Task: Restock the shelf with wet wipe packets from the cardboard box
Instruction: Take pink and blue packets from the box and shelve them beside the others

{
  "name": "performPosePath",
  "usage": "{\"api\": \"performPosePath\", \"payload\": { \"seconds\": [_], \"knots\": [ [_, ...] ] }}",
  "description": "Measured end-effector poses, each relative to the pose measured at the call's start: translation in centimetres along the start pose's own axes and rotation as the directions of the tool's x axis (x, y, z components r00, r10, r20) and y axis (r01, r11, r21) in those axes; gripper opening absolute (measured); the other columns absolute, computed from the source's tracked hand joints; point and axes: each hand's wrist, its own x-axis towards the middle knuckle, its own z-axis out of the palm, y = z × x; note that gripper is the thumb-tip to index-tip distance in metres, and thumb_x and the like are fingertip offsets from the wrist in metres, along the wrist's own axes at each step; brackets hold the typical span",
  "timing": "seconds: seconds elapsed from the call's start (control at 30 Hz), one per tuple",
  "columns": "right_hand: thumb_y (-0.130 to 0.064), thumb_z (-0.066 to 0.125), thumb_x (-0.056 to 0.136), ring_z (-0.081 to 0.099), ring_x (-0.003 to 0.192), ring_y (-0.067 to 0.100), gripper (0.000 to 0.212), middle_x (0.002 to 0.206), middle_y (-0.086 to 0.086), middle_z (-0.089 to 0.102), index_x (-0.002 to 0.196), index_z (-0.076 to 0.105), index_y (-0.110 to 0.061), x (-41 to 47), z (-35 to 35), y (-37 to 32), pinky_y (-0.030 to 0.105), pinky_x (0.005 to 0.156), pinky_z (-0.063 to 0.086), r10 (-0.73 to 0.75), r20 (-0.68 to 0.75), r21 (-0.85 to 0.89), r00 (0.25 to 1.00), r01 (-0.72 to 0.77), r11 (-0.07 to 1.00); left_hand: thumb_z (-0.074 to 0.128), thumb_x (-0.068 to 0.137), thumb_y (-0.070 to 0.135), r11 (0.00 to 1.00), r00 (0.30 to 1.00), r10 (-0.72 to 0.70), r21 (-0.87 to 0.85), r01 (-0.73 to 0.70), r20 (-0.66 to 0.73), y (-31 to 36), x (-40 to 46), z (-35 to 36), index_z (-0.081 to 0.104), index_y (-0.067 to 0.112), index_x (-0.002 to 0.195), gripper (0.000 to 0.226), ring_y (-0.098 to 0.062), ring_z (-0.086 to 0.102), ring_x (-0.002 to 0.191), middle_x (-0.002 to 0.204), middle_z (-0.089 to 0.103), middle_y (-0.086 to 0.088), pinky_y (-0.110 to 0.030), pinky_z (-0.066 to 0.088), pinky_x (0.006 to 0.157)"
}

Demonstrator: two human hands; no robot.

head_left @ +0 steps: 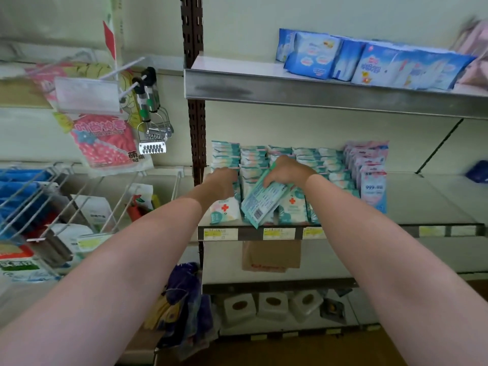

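Rows of teal and white wet wipe packets [306, 157] stand on the middle shelf [435, 204]. My right hand [286, 171] grips a small stack of teal packets [260, 200], tilted with the barcode side facing me, over the front rows. My left hand [221, 180] reaches into the leftmost row, its fingers resting on the upright packets [224, 211] there. What the fingertips do is hidden. The cardboard box is out of sight.
Pink and blue packets [373, 180] stand right of the teal rows, with bare shelf beyond. Blue packs [369, 62] lie on the upper shelf. Wire baskets [52, 196] and hanging goods [105, 138] fill the left bay. White containers [272, 305] sit on the lower shelf.
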Motion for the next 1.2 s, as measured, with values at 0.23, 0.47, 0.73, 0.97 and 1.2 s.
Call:
{"api": "performPosePath", "payload": {
  "seconds": [0.23,0.47,0.73,0.97,1.2],
  "knots": [
    [-0.026,0.077,0.081,0.066,0.079,0.023,0.031,0.097,0.009,0.067,0.095,0.053,-0.011,-2.1,-2.8,2.4,0.025,0.05,0.045,-0.037,-0.068,0.1,0.997,0.043,0.994,0.059,0.085,0.005,0.998,1.0,0.015,-0.054,-0.016,-0.018,3.1,-0.6,-0.6,0.058,0.014,0.121,0.038,-0.029,0.058,0.106,0.121,0.058,-0.006,-0.04,0.053,0.086],
    [-0.022,0.071,0.086,0.061,0.072,0.024,0.035,0.091,0.009,0.061,0.108,0.052,-0.003,-5.7,-6.1,7.5,0.026,0.047,0.045,0.01,-0.107,0.09,0.994,-0.001,0.996,0.057,0.086,0.009,0.996,0.997,0.059,-0.067,-0.062,-0.047,10.5,-1.1,-1.2,0.059,0.014,0.118,0.033,-0.03,0.059,0.103,0.123,0.059,-0.01,-0.04,0.053,0.084],
    [-0.018,0.062,0.094,0.067,0.073,0.03,0.034,0.118,0.015,0.059,0.123,0.052,-0.003,-8.4,-8.6,18.2,0.036,0.052,0.06,0.168,-0.065,0.245,0.984,-0.147,0.958,0.056,0.091,0.014,0.993,0.993,0.114,-0.027,-0.115,-0.021,23.8,-0.1,0.0,0.055,0.02,0.124,0.034,-0.028,0.059,0.098,0.125,0.058,-0.007,-0.035,0.051,0.079],
    [-0.018,0.074,0.088,0.071,0.09,0.025,0.011,0.09,0.011,0.075,0.084,0.073,-0.008,-10.2,-13.4,29.3,0.026,0.073,0.053,0.125,-0.093,0.197,0.988,-0.105,0.975,0.057,0.092,0.019,0.986,0.985,0.158,-0.04,-0.161,-0.065,34.6,2.1,1.6,0.057,0.02,0.12,0.028,-0.029,0.06,0.101,0.121,0.06,-0.008,-0.035,0.051,0.081],
    [-0.003,0.064,0.091,0.07,0.084,0.025,0.015,0.088,0.01,0.062,0.083,0.058,-0.014,-8.8,-17.4,35.2,0.032,0.067,0.062,0.25,-0.21,0.484,0.945,-0.122,0.867,0.057,0.093,0.022,0.953,0.953,0.298,-0.033,-0.3,-0.063,40.9,6.4,2.6,0.055,0.02,0.125,0.032,-0.028,0.055,0.113,0.13,0.056,-0.006,-0.032,0.045,0.083]
  ]
}}
